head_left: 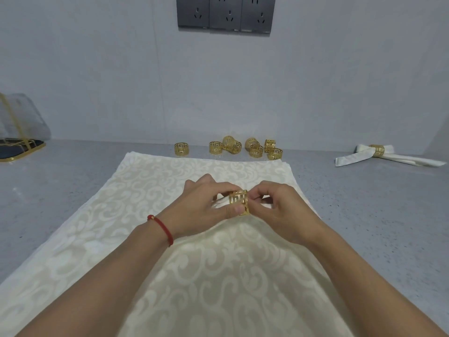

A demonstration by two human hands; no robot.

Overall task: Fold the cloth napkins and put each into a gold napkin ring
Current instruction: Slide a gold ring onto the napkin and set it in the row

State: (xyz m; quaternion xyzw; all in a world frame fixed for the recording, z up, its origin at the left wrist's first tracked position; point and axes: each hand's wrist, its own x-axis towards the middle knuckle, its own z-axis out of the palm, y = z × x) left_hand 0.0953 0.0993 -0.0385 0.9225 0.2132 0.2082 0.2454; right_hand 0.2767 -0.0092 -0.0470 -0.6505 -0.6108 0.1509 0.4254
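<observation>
Pinching gold ring (239, 202), both hands (245, 205), napkin (218, 263) mid-table

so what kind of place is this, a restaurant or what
Probably a prep counter or staging room for table setting, not a dining room: a bare grey counter against a plain wall with a triple power socket panel, loose gold napkin rings, and one finished napkin set aside.

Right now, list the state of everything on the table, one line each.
Left hand: pinching the held gold ring.
Right hand: pinching that ring too.
Held gold ring: napkin partly threaded through.
Napkin stack: lying flat.
Finished napkin: folded, ringed.
Spare rings: loose, empty.
</observation>
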